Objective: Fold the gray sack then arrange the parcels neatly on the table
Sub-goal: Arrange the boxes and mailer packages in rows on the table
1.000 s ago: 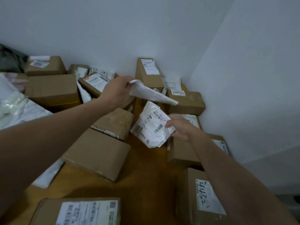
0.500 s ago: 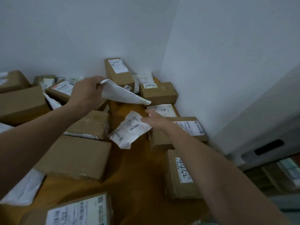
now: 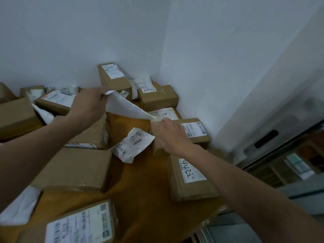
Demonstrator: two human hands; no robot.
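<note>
My left hand [image 3: 89,102] grips the upper end of a flat white mailer [image 3: 122,106] and holds it above the table. The fingertips of my right hand [image 3: 168,134] pinch the mailer's lower right corner, so it hangs stretched between both hands. Below it, a white labelled pouch [image 3: 133,144] lies loose on the orange-brown table [image 3: 143,186], leaning on a brown box [image 3: 194,132] under my right hand. Brown parcels ring the bare patch: one marked "4432" [image 3: 191,178], a large plain box [image 3: 75,169], and a taped box [image 3: 93,134]. The gray sack is not in view.
Two white walls meet behind the table's far right corner. A tall box [image 3: 114,76] and a squat box [image 3: 157,97] stand at the back. A labelled box [image 3: 78,225] sits at the front edge, with a white bag [image 3: 19,207] to its left. Right of the table lies a metal-framed glass surface [image 3: 280,155].
My right hand let go of the labelled pouch, which now rests on the table, and rose to the mailer's lower corner. The view swung to the right.
</note>
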